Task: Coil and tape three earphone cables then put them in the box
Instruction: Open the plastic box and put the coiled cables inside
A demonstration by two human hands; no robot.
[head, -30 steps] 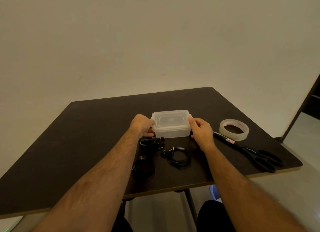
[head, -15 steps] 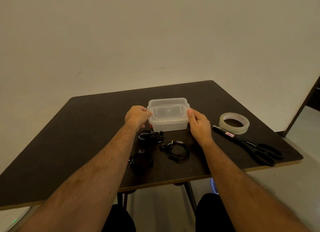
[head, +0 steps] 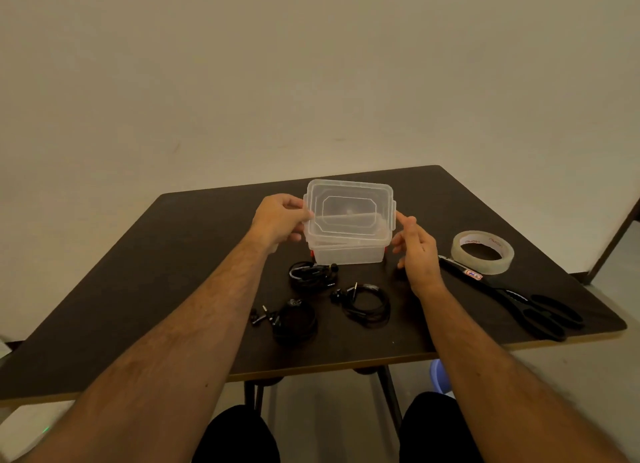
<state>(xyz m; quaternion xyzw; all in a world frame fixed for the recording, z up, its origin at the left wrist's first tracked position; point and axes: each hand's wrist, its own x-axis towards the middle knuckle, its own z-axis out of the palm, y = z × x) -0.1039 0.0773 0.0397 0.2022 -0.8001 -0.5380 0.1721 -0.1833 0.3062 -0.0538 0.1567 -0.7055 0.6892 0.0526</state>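
1. The lid (head: pixel 349 210) of the clear plastic box (head: pixel 348 255) stood tilted up off the box, its near edge raised toward the camera; half a second earlier it had sat flat and closed on top.
2. The left hand (head: pixel 281 220) gripped the lid's left edge, fingers and thumb curled round it, where it had earlier rested against the box's left side.
3. The right hand (head: pixel 415 244) had come off the box's right end and was loosely open, its forefinger tip touching the lid's right edge near the clip; it held nothing.
4. The box stayed on the dark bench (head: pixel 145 275) at mid-bench, in the same place relative to the cables.
5. Three coiled black earphone cables lay on the bench in front of the box, unmoved: one coil (head: pixel 310 275) just beside the box's near wall, a second coil (head: pixel 365 303) to its right, a third coil (head: pixel 294 319) nearest the person.
6. A roll of clear tape (head: pixel 482 252) and black-handled scissors (head: pixel 519 300) lay to the right of the right hand, as before.
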